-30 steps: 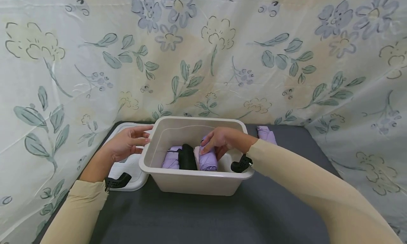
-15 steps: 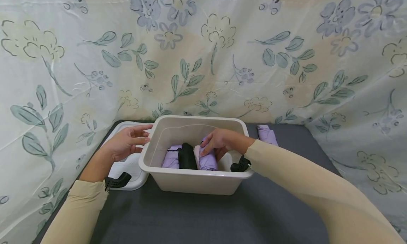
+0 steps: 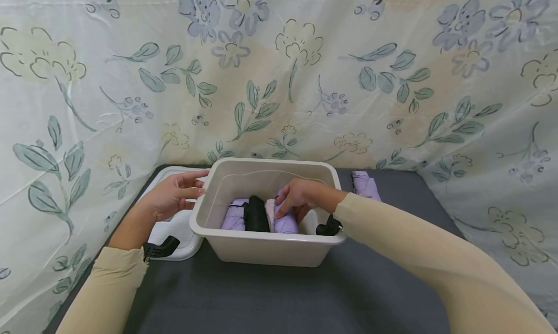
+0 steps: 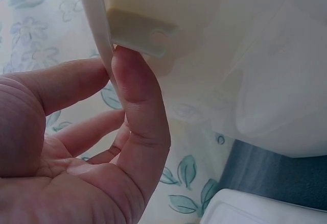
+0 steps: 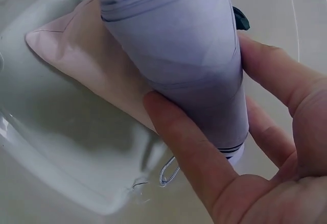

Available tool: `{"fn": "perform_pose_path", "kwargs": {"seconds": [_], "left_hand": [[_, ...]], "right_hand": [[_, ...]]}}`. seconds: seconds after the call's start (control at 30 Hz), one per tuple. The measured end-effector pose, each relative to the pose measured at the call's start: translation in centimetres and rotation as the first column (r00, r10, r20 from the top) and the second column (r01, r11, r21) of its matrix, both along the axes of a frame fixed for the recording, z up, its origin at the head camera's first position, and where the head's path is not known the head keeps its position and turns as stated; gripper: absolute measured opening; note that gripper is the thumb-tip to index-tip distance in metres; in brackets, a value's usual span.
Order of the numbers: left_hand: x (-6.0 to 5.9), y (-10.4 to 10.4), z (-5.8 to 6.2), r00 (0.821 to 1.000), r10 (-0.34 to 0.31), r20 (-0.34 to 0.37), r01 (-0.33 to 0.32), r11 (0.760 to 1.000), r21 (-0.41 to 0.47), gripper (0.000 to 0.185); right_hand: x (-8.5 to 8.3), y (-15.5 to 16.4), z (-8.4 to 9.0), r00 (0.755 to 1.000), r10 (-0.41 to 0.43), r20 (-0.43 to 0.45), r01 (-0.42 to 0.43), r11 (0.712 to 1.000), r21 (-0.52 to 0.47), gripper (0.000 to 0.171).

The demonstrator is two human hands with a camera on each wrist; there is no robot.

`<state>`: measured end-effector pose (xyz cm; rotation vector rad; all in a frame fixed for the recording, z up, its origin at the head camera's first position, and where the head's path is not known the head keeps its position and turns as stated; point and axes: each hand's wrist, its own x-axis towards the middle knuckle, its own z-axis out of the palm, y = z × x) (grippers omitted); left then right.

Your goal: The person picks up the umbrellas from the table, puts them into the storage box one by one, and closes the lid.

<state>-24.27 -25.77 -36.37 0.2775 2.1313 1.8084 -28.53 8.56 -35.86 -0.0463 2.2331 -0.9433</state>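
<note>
In the head view a cream plastic bin [image 3: 270, 249] stands mid-table. My left hand [image 3: 174, 193] pinches its left rim [image 4: 97, 30] between thumb and fingers. My right hand [image 3: 305, 196] reaches inside and grips a lavender folding umbrella [image 3: 286, 222], its fingers on both sides of the rolled fabric. In the right wrist view that umbrella [image 5: 179, 50] lies over a pale pink cloth item [image 5: 97, 55], and a thin cord loop [image 5: 166, 175] hangs at its end. Left of it sit a black rolled item [image 3: 257, 215] and another lavender rolled item [image 3: 234, 217].
A white lid [image 3: 187, 235] lies flat on the dark grey table [image 3: 261, 300], left of the bin and partly behind my left arm. One more lavender rolled item [image 3: 366, 185] rests behind my right forearm. A floral curtain [image 3: 279, 82] surrounds the table.
My right hand has settled slightly lower in the bin with the lavender umbrella. The left hand stays at the rim.
</note>
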Motion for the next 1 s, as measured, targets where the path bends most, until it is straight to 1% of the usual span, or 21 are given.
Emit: {"fn": "perform_pose_path", "kwargs": {"seconds": [0.2,0.43,0.67,0.8,1.0], "left_hand": [[0.0,0.1,0.1,1.0,0.005,0.003,-0.005,1.0,-0.004,0.069],[0.1,0.1,0.1,1.0,0.012,0.006,-0.012,1.0,-0.014,0.069],[0.2,0.1,0.2,1.0,0.017,0.014,-0.017,1.0,-0.015,0.07],[0.1,0.1,0.2,1.0,0.013,0.012,-0.012,1.0,-0.017,0.07],[0.1,0.0,0.2,1.0,0.008,0.009,-0.008,1.0,-0.017,0.07]], "right_hand": [[0.2,-0.1,0.1,1.0,0.023,0.016,-0.024,1.0,0.007,0.039],[0.2,-0.1,0.0,0.999,0.047,0.004,-0.047,0.999,0.025,0.036],[-0.1,0.3,0.3,0.997,0.041,0.059,-0.041,0.999,-0.004,0.046],[-0.1,0.5,0.7,0.997,0.029,0.07,-0.028,1.0,-0.011,0.048],[0.0,0.5,2.2,0.998,0.052,0.034,-0.052,0.999,0.006,0.044]]}}
